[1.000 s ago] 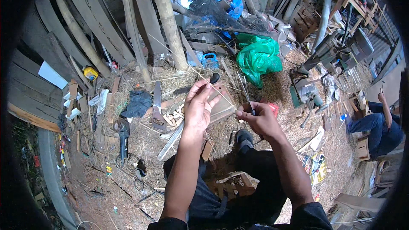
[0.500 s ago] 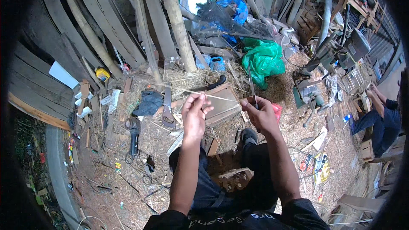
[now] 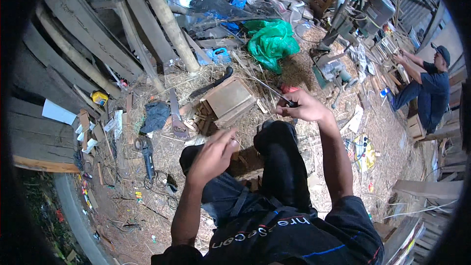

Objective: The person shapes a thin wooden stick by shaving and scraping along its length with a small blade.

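My right hand is closed round the dark handle of a thin, long-bladed tool; its narrow blade points away and to the left. Whether it is a knife or another tool I cannot tell. Lower and to the left, above my knee, my left hand has its fingers drawn together with the thumb; anything between them is too small or blurred to make out. Beyond both hands a wooden box-like block sits on the straw-covered ground. A handsaw lies left of it, and a black curved handle lies behind it.
An angle grinder with a cord lies at left, near a dark cloth. A green plastic bag is beyond the block. A green machine stands at right, with a co-worker sitting past it. Planks lean at far left.
My hands have moved apart, the left down toward my knee. The pale thin strip that stretched between them no longer shows. The view has shifted right, bringing more of the co-worker into sight.
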A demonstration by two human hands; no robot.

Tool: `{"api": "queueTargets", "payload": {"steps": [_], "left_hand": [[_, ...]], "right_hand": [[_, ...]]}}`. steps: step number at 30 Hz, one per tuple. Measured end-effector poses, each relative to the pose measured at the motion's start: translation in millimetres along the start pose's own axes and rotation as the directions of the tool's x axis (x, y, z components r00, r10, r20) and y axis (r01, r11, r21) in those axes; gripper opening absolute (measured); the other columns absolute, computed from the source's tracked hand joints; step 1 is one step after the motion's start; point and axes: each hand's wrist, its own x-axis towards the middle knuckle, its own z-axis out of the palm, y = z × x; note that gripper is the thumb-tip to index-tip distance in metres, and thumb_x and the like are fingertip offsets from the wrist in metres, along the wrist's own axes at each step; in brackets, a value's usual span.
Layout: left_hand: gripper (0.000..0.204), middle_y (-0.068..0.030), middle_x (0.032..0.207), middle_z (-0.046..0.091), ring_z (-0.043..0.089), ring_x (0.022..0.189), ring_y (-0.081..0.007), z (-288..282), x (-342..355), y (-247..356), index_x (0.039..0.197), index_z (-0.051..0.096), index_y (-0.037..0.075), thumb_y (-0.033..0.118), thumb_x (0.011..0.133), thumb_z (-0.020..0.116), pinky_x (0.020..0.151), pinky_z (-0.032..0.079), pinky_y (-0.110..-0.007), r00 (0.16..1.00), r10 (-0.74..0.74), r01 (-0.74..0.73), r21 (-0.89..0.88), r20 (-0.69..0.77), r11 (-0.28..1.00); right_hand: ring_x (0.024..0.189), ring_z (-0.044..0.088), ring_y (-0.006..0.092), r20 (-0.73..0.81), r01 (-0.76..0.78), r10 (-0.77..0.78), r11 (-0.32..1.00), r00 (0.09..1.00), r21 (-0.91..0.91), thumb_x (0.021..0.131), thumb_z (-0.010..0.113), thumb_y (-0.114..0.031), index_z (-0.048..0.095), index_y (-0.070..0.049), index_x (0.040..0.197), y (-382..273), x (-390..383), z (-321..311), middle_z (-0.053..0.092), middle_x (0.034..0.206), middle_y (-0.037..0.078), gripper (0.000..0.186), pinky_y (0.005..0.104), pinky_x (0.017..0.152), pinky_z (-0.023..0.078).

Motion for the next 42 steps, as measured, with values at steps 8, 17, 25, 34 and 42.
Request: {"api": "queueTargets", "payload": {"steps": [8, 17, 25, 34, 42], "left_hand": [[0.027, -0.0039, 0.076, 0.059, 0.045, 0.046, -0.0046, 112.3, 1.9, -5.3, 0.121, 0.056, -0.001, 0.013, 0.099, 0.048, 0.039, 0.033, -0.017, 0.887, -0.339, 0.444, -0.777, 0.312, 0.446], [0.019, -0.0089, 0.076, 0.065, 0.059, 0.049, -0.0102, 140.1, 23.5, 13.5, 0.095, 0.056, -0.001, 0.017, 0.099, 0.049, 0.038, 0.044, -0.021, 0.843, -0.378, 0.531, -0.7, 0.382, 0.477], [0.019, -0.0085, 0.077, 0.066, 0.047, 0.041, -0.0045, 145.5, 12.5, 20.3, 0.103, 0.059, -0.003, 0.014, 0.097, 0.051, 0.035, 0.033, -0.019, 0.85, -0.413, 0.52, -0.657, 0.328, 0.546], [0.021, -0.0063, 0.075, 0.065, 0.044, 0.041, -0.0035, 144.9, 9.4, 11.7, 0.103, 0.059, -0.002, 0.017, 0.099, 0.051, 0.038, 0.034, -0.019, 0.847, -0.381, 0.518, -0.737, 0.371, 0.434], [0.019, -0.0068, 0.079, 0.067, 0.041, 0.041, -0.0015, 152.6, 0.0, 11.8, 0.105, 0.059, -0.001, 0.016, 0.098, 0.053, 0.035, 0.03, -0.019, 0.874, -0.391, 0.468, -0.717, 0.289, 0.516]], "right_hand": [[0.076, 0.06, 0.024, -0.525, 0.063, -0.226, 0.949, 0.821, -0.31, 0.095, 0.053, -0.017, 0.051, -0.008, 0.132, 33.7, -49.3, 39.3, 0.065, 0.094, 0.015, 0.038, 0.0358, 0.073, 0.048], [0.063, 0.062, 0.0331, -0.147, -0.151, 0.081, 0.811, 0.986, -0.565, 0.086, 0.054, -0.018, 0.028, -0.041, 0.147, 48.4, -116.8, 98.6, 0.056, 0.082, 0.012, 0.07, 0.0431, 0.056, 0.052], [0.067, 0.063, 0.0337, -0.186, -0.132, 0.029, 0.81, 0.982, -0.572, 0.086, 0.055, -0.018, 0.025, -0.042, 0.147, 62.9, -117.5, 97.0, 0.057, 0.085, 0.013, 0.073, 0.0444, 0.056, 0.052], [0.067, 0.062, 0.0338, -0.186, -0.129, 0.033, 0.836, 0.982, -0.533, 0.081, 0.057, -0.011, 0.029, -0.039, 0.147, 61.0, -118.1, 99.7, 0.056, 0.082, 0.013, 0.077, 0.0455, 0.057, 0.051], [0.064, 0.061, 0.0351, -0.194, -0.147, 0.046, 0.824, 0.98, -0.547, 0.081, 0.058, -0.014, 0.028, -0.039, 0.147, 59.9, -121.5, 99.3, 0.056, 0.081, 0.014, 0.077, 0.0457, 0.056, 0.05]]}}
